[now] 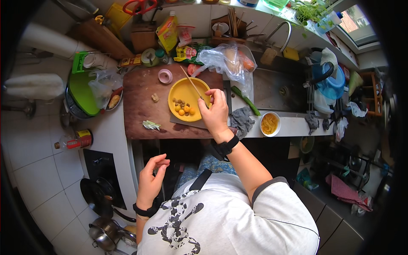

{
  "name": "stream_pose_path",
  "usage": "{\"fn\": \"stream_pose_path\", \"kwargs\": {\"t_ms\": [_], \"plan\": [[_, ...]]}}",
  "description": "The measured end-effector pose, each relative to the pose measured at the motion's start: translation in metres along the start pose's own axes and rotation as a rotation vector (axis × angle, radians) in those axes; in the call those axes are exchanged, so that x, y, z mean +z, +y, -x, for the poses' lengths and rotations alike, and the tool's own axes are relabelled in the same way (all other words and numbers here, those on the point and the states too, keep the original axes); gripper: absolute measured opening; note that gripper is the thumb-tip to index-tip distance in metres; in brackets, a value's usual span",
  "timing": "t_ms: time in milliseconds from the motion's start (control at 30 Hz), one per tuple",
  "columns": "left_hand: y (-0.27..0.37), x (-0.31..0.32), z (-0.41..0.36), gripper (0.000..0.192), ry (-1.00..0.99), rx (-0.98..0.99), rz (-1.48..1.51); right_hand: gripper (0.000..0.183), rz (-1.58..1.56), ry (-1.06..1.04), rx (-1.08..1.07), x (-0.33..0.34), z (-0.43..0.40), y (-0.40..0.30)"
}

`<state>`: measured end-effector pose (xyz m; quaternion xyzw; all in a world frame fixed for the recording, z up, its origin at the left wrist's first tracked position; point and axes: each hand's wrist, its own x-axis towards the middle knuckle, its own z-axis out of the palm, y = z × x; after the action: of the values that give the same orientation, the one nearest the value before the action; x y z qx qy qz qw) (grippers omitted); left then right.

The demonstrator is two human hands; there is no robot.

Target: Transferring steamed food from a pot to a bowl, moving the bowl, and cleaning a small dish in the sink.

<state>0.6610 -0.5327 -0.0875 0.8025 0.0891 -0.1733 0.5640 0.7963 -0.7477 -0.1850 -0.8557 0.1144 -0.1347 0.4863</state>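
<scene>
My right hand [214, 113] is over the right side of a yellow plate [185, 91], its fingers pinching the lower end of a slim wooden chopstick [191, 82]. Whether a second stick lies alongside is unclear. In the plate are several round yellow-orange pieces [181, 112] and smaller brown ones [179, 103]. The plate rests on a brown wooden cutting board [140, 92], which also bears a knob of ginger [155, 98], sliced scallion [151, 125] and a small pink dish [165, 76]. My left hand [151, 180] hangs before my body, fingers apart, holding nothing.
Right of the board lie a grey cloth [242, 119], a green stalk [245, 100] and a white bowl [262, 125] of yellow shreds, beside the sink [271, 91]. Plastic bags [229, 60] crowd the back. At left are a bottle [71, 144] and a black pan [94, 197].
</scene>
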Motion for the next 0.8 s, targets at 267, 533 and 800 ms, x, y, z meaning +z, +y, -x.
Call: {"fn": "stream_pose_path", "kwargs": {"t_ms": [267, 533, 800], "plan": [[0.025, 0.030, -0.011, 0.027, -0.214, 0.223, -0.127, 0.021, -0.350, 0.063, 0.157, -0.003, 0.028, -0.018], [-0.030, 0.017, -0.004, 0.022, -0.230, 0.179, 0.044, 0.026, -0.212, 0.229, 0.339, -0.070, 0.079, 0.061], [-0.040, 0.029, -0.011, 0.022, -0.248, 0.181, 0.048, 0.024, -0.324, 0.505, 1.034, -0.185, 0.141, 0.187]]}}
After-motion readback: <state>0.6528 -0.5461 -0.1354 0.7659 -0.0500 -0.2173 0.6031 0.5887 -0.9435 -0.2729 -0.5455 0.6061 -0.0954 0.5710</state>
